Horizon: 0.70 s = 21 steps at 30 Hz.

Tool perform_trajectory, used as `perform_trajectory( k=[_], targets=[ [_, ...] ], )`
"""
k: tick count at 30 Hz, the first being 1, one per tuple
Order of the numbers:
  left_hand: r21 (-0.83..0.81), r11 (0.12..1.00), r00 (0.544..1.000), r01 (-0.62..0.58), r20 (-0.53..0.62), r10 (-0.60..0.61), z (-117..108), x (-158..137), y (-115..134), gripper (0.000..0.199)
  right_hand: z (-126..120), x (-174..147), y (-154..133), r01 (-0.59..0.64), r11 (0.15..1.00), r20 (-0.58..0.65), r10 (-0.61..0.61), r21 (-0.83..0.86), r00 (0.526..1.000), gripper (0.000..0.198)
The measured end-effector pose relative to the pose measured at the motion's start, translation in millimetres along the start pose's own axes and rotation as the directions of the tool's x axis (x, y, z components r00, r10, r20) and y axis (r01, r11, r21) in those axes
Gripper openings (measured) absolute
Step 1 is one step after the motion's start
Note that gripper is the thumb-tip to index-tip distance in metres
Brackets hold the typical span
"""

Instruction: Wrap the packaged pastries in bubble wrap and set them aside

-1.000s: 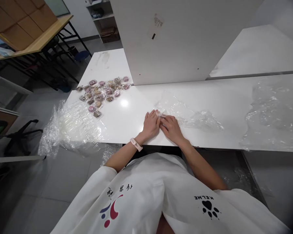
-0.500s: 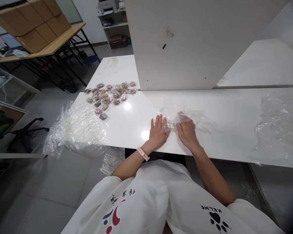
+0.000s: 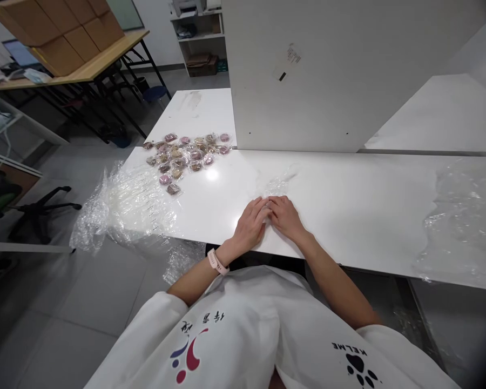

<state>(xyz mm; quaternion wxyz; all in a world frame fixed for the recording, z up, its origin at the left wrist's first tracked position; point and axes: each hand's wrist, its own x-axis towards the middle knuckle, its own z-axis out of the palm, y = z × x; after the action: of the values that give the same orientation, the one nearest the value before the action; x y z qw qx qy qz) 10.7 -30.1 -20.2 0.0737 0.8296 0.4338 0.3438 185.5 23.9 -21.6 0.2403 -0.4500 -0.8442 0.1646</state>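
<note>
- Your left hand (image 3: 250,222) and right hand (image 3: 285,216) meet fingertip to fingertip on the white tabletop (image 3: 348,205), close to its near edge and straight in front of you.
- The clear plastic film (image 3: 278,186) lies just beyond the fingertips — it runs away from you toward the white partition (image 3: 340,70), its crumpled length roughly fore and aft.
- The film's near end sits under or at the fingertips of both hands; neither hand is clearly nearer, as they share the same spot.
- Both hands lie curved and palm-down, fingers drawn together at the film's edge — whether they pinch it or only press it flat, I cannot tell.
- Well to your left lie the wrapped snacks (image 3: 184,154) and a heap of bubble wrap (image 3: 125,208) over the tabletop's corner; more clear wrap (image 3: 465,216) lies far right.
</note>
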Motion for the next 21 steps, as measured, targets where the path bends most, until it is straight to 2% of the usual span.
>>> perform_trajectory(
  k=[3,6,9,12,16,17,19,21],
  targets=[
    [-0.083,0.997,0.987,-0.006,0.158,0.019,-0.5,12.7,-17.0,0.048,-14.7,-9.0,8.4,0.023,0.989,0.054,-0.031,0.145,0.998,0.036],
    [-0.110,0.992,0.974,0.058,0.224,-0.033,4.1,20.9,-29.6,0.045,-27.7,-28.4,19.3,0.024,0.988,0.094,-0.039,0.152,0.995,0.049],
    [-0.064,0.989,0.959,0.135,0.258,-0.114,7.5,29.5,-34.5,0.034,-28.6,-41.4,25.7,0.001,0.993,0.012,-0.002,0.114,1.000,0.045],
    [-0.073,0.969,0.940,0.236,0.270,-0.209,6.2,43.3,-36.6,0.022,-23.9,-37.1,27.0,-0.119,0.975,-0.086,0.137,0.189,0.987,0.040],
    [-0.224,0.861,0.871,0.456,0.313,-0.379,4.0,64.8,-35.8,0.026,-23.2,-17.1,27.6,-0.388,0.862,-0.033,0.421,0.326,0.907,0.048],
    [-0.217,0.840,0.852,0.497,0.307,-0.424,5.0,69.8,-34.3,0.027,-23.4,-12.5,27.5,-0.425,0.850,-0.061,0.464,0.311,0.883,0.048],
    [-0.132,0.841,0.840,0.525,0.239,-0.487,9.2,78.8,-30.7,0.026,-22.6,-6.0,25.6,-0.432,0.878,-0.205,0.471,0.207,0.858,0.043],
    [-0.010,0.863,0.853,0.504,0.158,-0.497,13.9,86.1,-28.2,0.024,-19.5,-3.8,21.9,-0.346,0.937,-0.329,0.341,0.046,0.881,0.034]
  ],
)
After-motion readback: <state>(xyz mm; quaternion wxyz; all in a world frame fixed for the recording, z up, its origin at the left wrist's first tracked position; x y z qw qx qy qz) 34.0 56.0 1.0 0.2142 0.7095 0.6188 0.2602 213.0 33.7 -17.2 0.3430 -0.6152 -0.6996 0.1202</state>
